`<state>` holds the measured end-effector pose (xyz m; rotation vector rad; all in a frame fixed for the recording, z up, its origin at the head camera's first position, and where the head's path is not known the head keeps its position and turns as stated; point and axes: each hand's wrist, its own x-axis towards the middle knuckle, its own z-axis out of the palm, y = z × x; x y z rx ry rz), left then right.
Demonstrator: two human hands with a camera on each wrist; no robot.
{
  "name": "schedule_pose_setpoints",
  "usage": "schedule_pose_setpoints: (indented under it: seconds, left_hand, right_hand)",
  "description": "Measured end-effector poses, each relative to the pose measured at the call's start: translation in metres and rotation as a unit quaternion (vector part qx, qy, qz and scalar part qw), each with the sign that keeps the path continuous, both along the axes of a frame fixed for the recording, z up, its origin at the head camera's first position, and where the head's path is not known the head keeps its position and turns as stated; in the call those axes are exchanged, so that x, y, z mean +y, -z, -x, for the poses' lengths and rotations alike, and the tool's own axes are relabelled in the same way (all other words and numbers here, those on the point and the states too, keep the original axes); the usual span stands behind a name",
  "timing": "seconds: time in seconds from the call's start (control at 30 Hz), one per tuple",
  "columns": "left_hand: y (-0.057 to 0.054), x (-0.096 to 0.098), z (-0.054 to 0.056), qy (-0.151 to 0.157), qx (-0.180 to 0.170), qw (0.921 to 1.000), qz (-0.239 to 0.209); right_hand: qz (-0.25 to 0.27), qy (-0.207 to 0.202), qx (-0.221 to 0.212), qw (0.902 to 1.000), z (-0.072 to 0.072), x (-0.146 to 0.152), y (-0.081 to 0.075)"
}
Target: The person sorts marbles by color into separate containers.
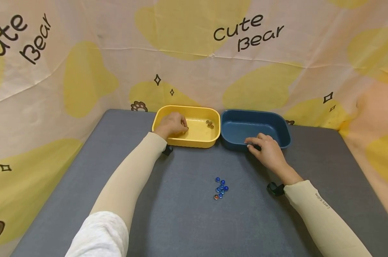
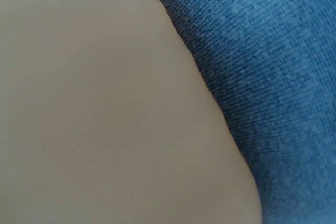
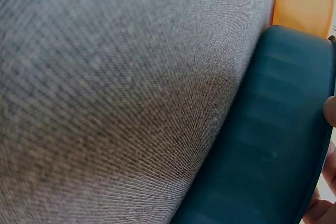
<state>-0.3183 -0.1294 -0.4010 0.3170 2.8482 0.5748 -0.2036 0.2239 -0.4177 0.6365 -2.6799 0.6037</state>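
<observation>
My left hand reaches into the yellow bin, its fingertips pinching a small amber marble. A few more amber marbles lie on the bin's floor at the right. At the near wall of the blue bin, my right hand holds the rim, thumb outside and fingers over the edge. The right wrist view shows only some fingertips at that rim. In the left wrist view a beige sleeve hides the left hand.
Several blue marbles and one reddish-brown marble sit in a cluster on the grey tabletop. The two bins stand side by side at the table's back edge, before a patterned cloth.
</observation>
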Motion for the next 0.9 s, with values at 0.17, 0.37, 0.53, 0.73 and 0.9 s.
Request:
schedule_pose_setpoints:
  seconds: [0.17,0.37,0.53,0.73,0.9]
  left_hand:
    - [0.002,-0.002,0.001,-0.001,-0.006,1.0,0.004]
    - [0.002,-0.002,0.002,0.003,-0.005,0.9999,0.009]
    - [0.003,-0.003,0.002,0.004,-0.007,0.9999,0.01]
    - [-0.004,-0.006,0.0,-0.003,-0.007,0.9998,-0.02]
    - [-0.015,-0.008,-0.002,0.008,0.003,0.9996,-0.026]
  right_hand:
    - [-0.002,0.0,0.001,1.0,0.0,0.0,0.001]
    - [0.002,0.002,0.005,1.0,0.0,0.0,0.001]
    - [0.005,-0.003,0.009,0.9999,-0.001,-0.001,0.002]
    - [0.007,-0.006,0.011,0.9999,-0.001,-0.001,0.002]
    - [0.006,-0.006,0.017,0.9998,-0.001,0.001,0.003]
